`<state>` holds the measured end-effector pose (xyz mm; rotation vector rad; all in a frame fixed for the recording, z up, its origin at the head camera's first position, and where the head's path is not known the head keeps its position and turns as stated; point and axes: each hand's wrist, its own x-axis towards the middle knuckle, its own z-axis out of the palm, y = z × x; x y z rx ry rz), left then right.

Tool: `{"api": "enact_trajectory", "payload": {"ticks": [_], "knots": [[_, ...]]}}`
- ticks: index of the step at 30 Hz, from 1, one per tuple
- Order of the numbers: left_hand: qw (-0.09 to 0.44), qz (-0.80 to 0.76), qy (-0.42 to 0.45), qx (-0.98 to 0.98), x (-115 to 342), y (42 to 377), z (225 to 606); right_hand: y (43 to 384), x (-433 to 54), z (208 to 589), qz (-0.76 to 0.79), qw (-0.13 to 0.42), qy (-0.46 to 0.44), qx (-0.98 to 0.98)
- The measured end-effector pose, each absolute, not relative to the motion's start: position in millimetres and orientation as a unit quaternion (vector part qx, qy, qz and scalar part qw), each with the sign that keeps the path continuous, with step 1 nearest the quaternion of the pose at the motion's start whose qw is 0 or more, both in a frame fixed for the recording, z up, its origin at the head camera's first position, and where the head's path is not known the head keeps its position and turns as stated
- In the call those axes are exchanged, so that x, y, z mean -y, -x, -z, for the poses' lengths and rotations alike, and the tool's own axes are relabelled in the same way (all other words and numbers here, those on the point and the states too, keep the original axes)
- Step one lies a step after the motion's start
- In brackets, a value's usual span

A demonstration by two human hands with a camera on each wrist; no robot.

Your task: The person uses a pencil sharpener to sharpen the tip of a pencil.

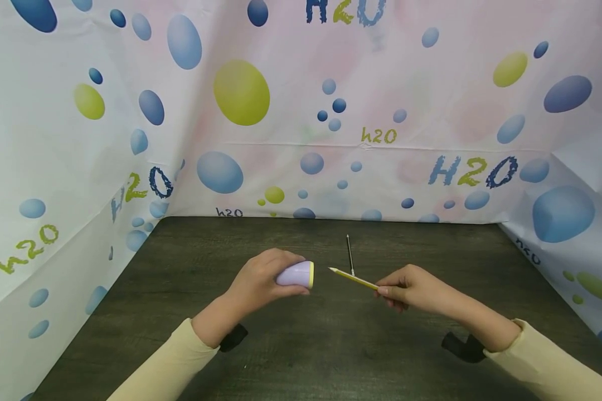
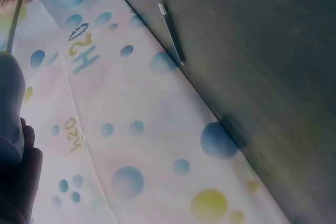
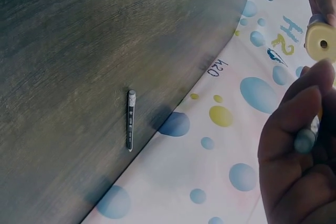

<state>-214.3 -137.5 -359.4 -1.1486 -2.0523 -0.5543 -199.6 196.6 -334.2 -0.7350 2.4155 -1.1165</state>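
Note:
A lilac pencil sharpener (image 1: 295, 275) with a yellow end lies sideways in my left hand (image 1: 261, 279), thumb below and fingers over the top. Its yellow end faces right; the right wrist view shows a dark round hole in that yellow face (image 3: 313, 36). My right hand (image 1: 415, 291) pinches a yellow pencil (image 1: 355, 279) near its back end. The pencil's pale tip points left at the sharpener, a short gap apart in the head view. From the right wrist, the pencil's blunt back end (image 3: 304, 141) shows between thumb and fingers.
A dark pencil (image 1: 350, 253) with a light end lies on the dark wooden table (image 1: 311, 356), beyond the held yellow pencil. A white sheet (image 1: 291, 33) printed with bubbles and H2O lettering stands behind and along both sides. Dark straps (image 1: 464, 346) sit at both wrists.

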Motion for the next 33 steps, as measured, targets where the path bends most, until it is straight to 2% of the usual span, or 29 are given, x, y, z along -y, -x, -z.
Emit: {"api": "enact_trajectory", "payload": {"ticks": [12,22,33], "knots": [[0.326,0.205,0.415,0.824,143,208,363,205,-195,342,0.434,0.205,0.245,-0.843],[0.308,0.207,0.395,0.841,146,205,365,219,-192,356,0.513,0.286,0.163,-0.793],[0.301,0.206,0.387,0.847,146,206,367,232,-180,369,0.54,0.325,0.147,-0.762]]}}
